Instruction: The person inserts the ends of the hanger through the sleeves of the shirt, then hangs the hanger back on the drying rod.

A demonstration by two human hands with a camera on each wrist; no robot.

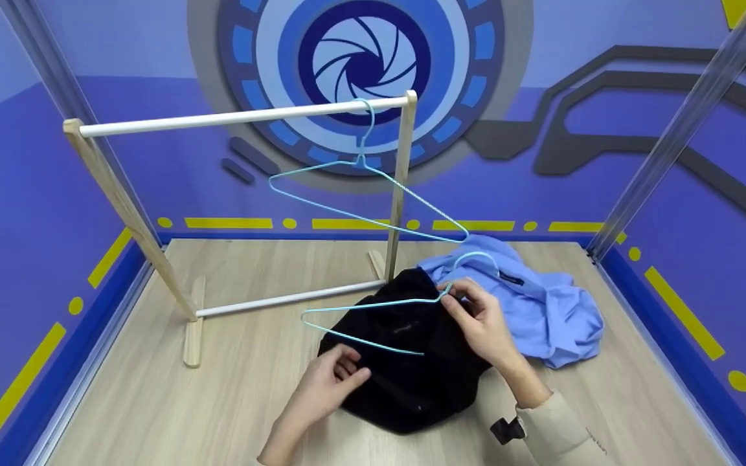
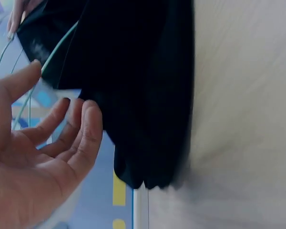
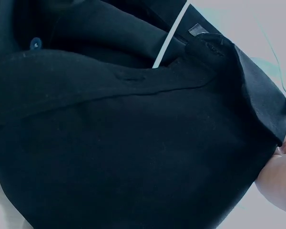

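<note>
A light-blue clothes hanger (image 1: 373,303) lies over a black shirt (image 1: 405,388); its left arm shows while its right side disappears into the dark cloth. My right hand (image 1: 480,320) pinches the hanger near the base of its hook, and in the right wrist view its fingers grip the shirt's collar (image 3: 257,90). My left hand (image 1: 331,382) is at the shirt's left edge, below the hanger's left end. In the left wrist view its fingers are loosely bent and apart, beside the black cloth (image 2: 133,95) and the hanger wire (image 2: 57,50), pinching nothing.
Behind stands a wooden rack with a white rail (image 1: 237,118). A second light-blue hanger (image 1: 363,162) hangs near its right end. A blue garment (image 1: 541,317) lies crumpled to the right on the wooden table (image 1: 250,395). Patterned walls (image 1: 153,162) enclose the table.
</note>
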